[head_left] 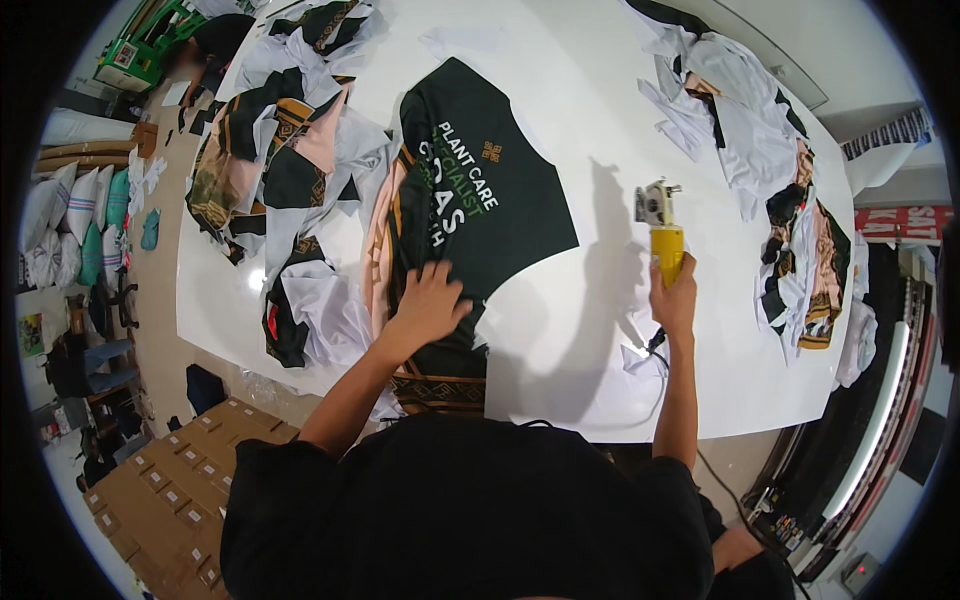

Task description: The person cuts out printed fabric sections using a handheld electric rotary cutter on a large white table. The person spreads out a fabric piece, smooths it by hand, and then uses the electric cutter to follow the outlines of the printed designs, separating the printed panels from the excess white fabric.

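A dark green printed fabric panel (pixel 517 210), shaped like a garment piece and bearing writing, lies on the white table (pixel 540 367) before me. My left hand (pixel 433 304) rests on its lower left part, fingers spread over bunched cloth. Beneath that edge run peach and orange patterned strips (pixel 381 262). To the right, my right hand (pixel 673 296) grips the yellow handle of a corded electric rotary cloth cutter (pixel 664 232). The cutter's metal head points away from me, apart from the panel. Its black cord (pixel 660 349) drops past my forearm over the table's near edge.
Heaps of cut fabric (pixel 300 165) cover the table's left side, and more scraps (pixel 750 127) line its right edge. Cardboard boxes (pixel 180 487) stand at lower left. Another person (pixel 217 45) bends beyond the far left corner. A long machine (pixel 877 405) stands at right.
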The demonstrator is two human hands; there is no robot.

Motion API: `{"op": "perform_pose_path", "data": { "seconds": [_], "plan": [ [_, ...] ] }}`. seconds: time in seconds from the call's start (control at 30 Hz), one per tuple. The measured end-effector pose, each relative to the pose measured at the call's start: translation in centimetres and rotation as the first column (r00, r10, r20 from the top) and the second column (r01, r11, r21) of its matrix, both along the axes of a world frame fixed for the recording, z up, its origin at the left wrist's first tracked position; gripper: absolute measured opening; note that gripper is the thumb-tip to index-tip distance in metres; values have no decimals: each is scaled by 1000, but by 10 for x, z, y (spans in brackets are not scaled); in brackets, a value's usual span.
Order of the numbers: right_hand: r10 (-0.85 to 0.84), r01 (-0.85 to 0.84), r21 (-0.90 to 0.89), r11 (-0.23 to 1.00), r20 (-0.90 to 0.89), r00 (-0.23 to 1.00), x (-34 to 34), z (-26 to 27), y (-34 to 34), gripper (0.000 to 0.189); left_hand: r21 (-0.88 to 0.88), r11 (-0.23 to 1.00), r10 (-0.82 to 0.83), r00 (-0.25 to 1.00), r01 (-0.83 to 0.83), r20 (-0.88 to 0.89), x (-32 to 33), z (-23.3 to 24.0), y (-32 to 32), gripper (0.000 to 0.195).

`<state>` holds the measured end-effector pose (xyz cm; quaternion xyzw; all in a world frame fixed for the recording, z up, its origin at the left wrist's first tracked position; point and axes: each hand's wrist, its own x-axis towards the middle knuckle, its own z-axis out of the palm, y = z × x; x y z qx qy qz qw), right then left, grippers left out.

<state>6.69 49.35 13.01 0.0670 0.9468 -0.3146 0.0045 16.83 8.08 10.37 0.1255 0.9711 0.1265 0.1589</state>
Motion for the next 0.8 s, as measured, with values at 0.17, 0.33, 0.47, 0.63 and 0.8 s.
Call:
{"op": "perform_pose_path", "data": {
  "seconds": [0.17,0.33,0.47,0.63,0.8],
  "plan": [
    [155,-147,-104,984,76,985,17,12,-19,50,158,975,202,922,-156,-332,-67,-37,44,69],
    [199,-149,-235,961,203,959,38,6,-19,50,-51,965,256,967,-256,-23,-84,-46,59,115],
    [223,-200,-132,971,199,954,66,2,-10,54,-54,965,259,966,-258,14,-67,-52,57,119],
    [247,-252,1,968,190,950,109,9,-6,60,19,965,260,965,-260,-29,-55,-56,55,123],
    [231,-249,40,968,257,938,148,9,-3,60,10,967,256,966,-256,-40,-49,-58,55,125]
  ]
}}
